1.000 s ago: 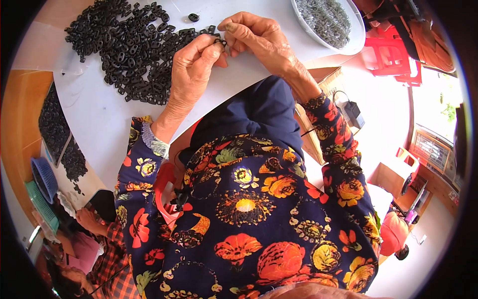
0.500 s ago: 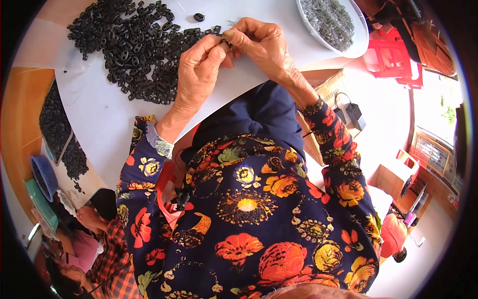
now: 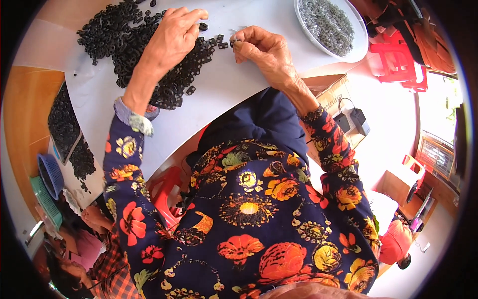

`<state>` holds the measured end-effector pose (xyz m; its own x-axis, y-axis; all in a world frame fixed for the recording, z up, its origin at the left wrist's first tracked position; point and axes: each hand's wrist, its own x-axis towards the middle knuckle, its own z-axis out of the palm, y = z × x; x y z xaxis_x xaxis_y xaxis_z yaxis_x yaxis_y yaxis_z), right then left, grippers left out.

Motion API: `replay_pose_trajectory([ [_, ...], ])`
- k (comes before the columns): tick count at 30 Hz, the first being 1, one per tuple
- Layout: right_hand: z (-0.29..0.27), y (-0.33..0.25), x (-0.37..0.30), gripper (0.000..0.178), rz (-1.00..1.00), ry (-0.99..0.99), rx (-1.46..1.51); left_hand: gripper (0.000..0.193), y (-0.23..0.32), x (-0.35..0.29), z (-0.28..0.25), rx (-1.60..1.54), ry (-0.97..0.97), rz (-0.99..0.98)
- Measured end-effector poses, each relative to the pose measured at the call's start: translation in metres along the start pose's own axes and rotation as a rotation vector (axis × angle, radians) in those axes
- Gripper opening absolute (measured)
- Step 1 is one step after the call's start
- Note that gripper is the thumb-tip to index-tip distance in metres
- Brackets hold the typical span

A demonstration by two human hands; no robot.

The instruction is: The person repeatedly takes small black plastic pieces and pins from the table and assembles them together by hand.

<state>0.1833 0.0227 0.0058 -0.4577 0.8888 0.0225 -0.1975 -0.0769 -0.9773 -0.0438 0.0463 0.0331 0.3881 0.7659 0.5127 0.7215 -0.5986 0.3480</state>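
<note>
My left hand [image 3: 172, 42] hovers over the right side of a heap of small black plastic pieces [image 3: 132, 47]. Its fingers stretch to the right, the thumb apart from them, with nothing visible in its grasp. To the right, my right hand [image 3: 265, 52] pinches a small thin metal piece [image 3: 235, 39] between thumb and forefinger. A dark bit shows at those fingertips; whether it is held or lies behind them I cannot tell. Several black pieces [image 3: 219, 40] lie loose between the two hands. One oval black piece [image 3: 203, 26] rests just below my left fingertips.
A white bowl [image 3: 362, 37] full of silvery metal pieces stands at the right of the white table [image 3: 174, 127]. An open cardboard box [image 3: 334, 97] is beside my right forearm. Red stools [image 3: 393, 57] stand behind. At left are a blue basket [image 3: 50, 174] and people sitting.
My hands have parted. The left has swung up and left over the black heap, its fingers opening out. The right stays near its place, still pinching. The view has shifted slightly.
</note>
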Motion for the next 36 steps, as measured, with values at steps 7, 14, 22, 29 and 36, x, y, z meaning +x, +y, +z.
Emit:
replay_pose_trajectory([
  [7,0.008,0.0,-0.001,0.017,-0.004,0.06,-0.032,0.015,-0.013,0.01,0.004,-0.001,-0.37,-0.038],
  [14,0.01,-0.003,-0.001,0.013,-0.051,0.13,0.088,0.011,0.004,0.005,0.004,-0.728,-0.257,-0.5],
  [22,0.012,-0.001,0.0,0.011,-0.136,0.127,0.079,0.019,0.027,-0.006,0.011,-1.317,-0.215,-0.729],
  [29,0.015,0.0,0.0,0.017,-0.148,0.098,0.093,0.021,0.034,-0.002,0.007,-1.086,-0.193,-0.63],
  [36,0.017,-0.005,-0.003,0.026,-0.134,0.145,0.043,0.02,0.041,0.005,0.007,-0.914,-0.207,-0.527],
])
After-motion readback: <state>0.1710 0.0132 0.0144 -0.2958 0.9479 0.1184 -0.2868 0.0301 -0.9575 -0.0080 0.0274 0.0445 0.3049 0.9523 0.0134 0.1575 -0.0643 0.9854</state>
